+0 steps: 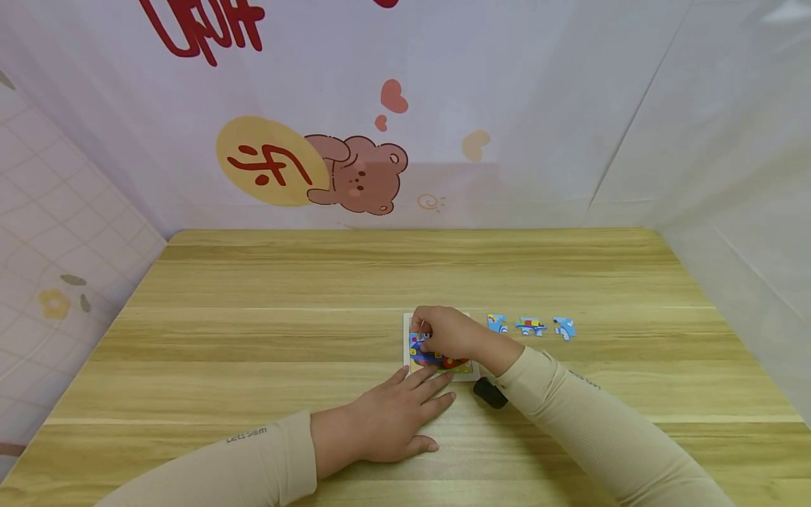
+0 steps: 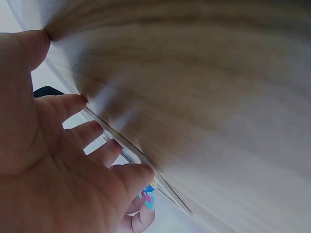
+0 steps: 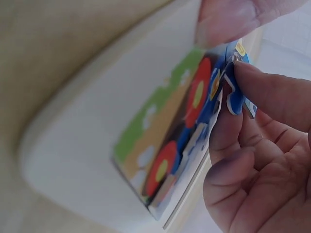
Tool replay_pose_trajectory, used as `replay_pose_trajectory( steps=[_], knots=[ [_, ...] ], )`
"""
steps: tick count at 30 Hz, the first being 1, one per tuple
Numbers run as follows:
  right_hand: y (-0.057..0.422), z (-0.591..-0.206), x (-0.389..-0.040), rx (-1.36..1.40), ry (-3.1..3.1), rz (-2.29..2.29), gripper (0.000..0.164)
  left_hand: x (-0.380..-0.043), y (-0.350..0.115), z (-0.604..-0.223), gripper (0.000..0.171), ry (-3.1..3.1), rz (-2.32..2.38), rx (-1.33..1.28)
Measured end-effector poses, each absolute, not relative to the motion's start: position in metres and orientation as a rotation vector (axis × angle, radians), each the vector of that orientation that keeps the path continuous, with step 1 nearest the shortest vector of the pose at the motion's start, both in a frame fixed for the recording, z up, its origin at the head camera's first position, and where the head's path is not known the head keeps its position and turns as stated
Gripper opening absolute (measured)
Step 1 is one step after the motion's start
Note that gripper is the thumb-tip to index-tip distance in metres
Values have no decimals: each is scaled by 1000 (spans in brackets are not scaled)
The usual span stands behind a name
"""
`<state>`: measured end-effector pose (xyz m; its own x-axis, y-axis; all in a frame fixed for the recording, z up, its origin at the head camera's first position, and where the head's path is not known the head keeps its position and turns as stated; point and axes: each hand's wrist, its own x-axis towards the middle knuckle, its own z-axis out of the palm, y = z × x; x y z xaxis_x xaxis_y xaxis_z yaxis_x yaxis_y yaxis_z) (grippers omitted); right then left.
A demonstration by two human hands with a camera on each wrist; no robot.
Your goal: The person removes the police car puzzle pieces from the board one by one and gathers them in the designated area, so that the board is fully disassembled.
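A puzzle board (image 1: 406, 345) with a white frame lies on the table, a colourful vehicle picture with red wheels partly filling it. Between thumb and index finger my right hand (image 1: 446, 334) pinches a blue puzzle piece (image 3: 235, 94) tilted above the board's left part. Fingers spread, my left hand (image 1: 393, 419) rests at the board's near edge, fingertips touching the frame. The left wrist view shows its palm side and the board's edge (image 2: 167, 187). From the head view, my right hand hides much of the board.
Three loose puzzle pieces lie in a row right of the board: one (image 1: 497, 323), another (image 1: 531, 326) and a third (image 1: 564, 327). A black object (image 1: 490, 393) shows beside the right wrist. White printed sheets (image 1: 538, 91) rise behind the wooden table (image 1: 253, 282).
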<state>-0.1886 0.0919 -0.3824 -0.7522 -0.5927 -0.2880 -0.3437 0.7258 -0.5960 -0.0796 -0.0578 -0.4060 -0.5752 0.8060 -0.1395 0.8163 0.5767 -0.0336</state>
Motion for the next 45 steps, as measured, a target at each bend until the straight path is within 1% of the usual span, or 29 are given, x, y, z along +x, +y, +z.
replay_pose_trajectory(
  steps=[21,27,36,45],
  knots=[
    [96,-375,-189,-746,2430,-764,16,-81,-57,-404,62,2667,-125,1368],
    [106,-373,-192,-790,2428,-871,14,-81,-57,-403,62,2657,-115,1352],
    [126,-361,-196,-763,2446,-1003,12,-81,-56,-401,63,2641,-111,1332],
    [152,-360,-201,-748,2502,-1049,11,-80,-56,-401,63,2634,-85,1310]
  ],
)
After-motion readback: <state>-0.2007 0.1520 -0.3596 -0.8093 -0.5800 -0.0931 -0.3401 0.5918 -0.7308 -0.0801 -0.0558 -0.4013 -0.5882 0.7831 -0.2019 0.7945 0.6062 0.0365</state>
